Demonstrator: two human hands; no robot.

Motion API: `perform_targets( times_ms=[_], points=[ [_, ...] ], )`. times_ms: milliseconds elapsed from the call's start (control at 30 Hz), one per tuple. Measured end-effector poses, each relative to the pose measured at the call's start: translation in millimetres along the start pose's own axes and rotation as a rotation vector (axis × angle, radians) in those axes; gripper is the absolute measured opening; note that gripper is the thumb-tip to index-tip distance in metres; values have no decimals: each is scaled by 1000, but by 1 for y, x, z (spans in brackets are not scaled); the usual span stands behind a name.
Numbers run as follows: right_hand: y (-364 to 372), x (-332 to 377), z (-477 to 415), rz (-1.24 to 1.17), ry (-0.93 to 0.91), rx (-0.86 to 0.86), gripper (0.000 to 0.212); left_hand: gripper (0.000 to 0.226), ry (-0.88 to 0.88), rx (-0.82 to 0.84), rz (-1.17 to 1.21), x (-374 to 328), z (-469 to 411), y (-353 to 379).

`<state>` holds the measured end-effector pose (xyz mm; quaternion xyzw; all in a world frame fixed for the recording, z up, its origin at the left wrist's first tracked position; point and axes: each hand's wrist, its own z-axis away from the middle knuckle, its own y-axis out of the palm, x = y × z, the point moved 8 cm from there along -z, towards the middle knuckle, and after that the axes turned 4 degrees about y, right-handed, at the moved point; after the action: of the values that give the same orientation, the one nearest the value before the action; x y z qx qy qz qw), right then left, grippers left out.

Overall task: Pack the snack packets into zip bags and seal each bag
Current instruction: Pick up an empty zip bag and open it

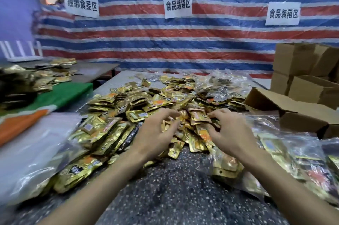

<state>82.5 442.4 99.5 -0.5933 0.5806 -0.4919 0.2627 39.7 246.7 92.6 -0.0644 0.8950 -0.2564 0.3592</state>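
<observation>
Before you, a dark speckled surface (174, 191) carries a sprawling heap of gold snack packets (146, 100) at its middle, clear zip bags (286, 153) holding packets along your right, and an open cardboard box (293, 113) beyond them.

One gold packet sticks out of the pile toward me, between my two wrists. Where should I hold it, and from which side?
Pinch the near edge of the gold packet, coming from your side over the speckled table. It lies flat with its near end free; its far end seems tucked under the pile. The left hand is nearer.
</observation>
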Motion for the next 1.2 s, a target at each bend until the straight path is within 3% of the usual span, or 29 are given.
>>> perform_targets(
  times_ms=[133,267,333,400,467,567,733,833,900,933,1100,1200],
  points=[
    [20,69,10,-208,-153,47,34,17,-83,-116,-169,36,50,-86],
    [36,106,24,-359,-248,82,23,18,-332,-256,-456,101,105,-188],
    [41,115,29,-409,-267,90,19,28,-549,-172,-655,138,128,-223],
    [43,121,34,-457,-271,95,17,48,-798,46,-794,172,151,-234],
    [43,123,38,-485,-269,96,19,33,-905,139,-866,182,168,-234],
    [45,120,43,-537,-261,88,28,30,-864,-42,-835,183,174,-243],
    [45,110,44,-565,-237,91,21,47,-833,-292,-631,158,161,-262],
    [45,110,46,-627,-203,126,15,35,-626,-453,-543,120,140,-263],
    [43,113,47,-719,-167,187,5,25,-434,-472,-469,87,120,-250],
    [42,117,48,-787,-144,230,9,20,-352,-466,-416,69,110,-240],
    [38,134,56,-1229,76,557,77,14,-74,-443,-224,-8,78,-194],
    [24,140,62,-1383,74,623,82,13,65,-430,-198,-39,67,-172]
  ],
)
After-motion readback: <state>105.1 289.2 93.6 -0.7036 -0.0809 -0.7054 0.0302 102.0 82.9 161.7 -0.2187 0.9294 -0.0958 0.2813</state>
